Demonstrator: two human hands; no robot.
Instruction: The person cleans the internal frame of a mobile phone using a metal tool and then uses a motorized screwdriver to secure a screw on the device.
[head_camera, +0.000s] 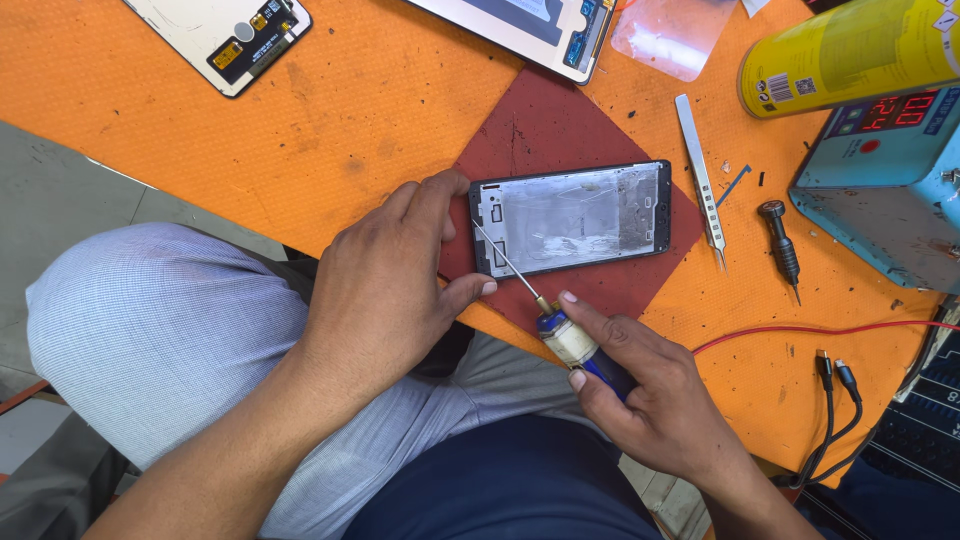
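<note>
- While the left hand (385, 285) grips the left end of the phone frame (570, 217), its fingers curl over the far corner and its thumb presses at the near corner, so it is closed on the frame.
- The frame lies flat on a dark red mat (560, 130), bare metal side up, its long side running left to right.
- The right hand (645, 385) is wrapped around the blue handle of a screwdriver (560, 325); the thin shaft slants up and left, with the tip on the frame's left part.
- Right of the mat, on the orange table (350, 110), lie metal tweezers (700, 165) and a small black screwdriver (781, 245).
- Farther right stand a blue device with a red display (885, 185) and a yellow can (850, 55).
</note>
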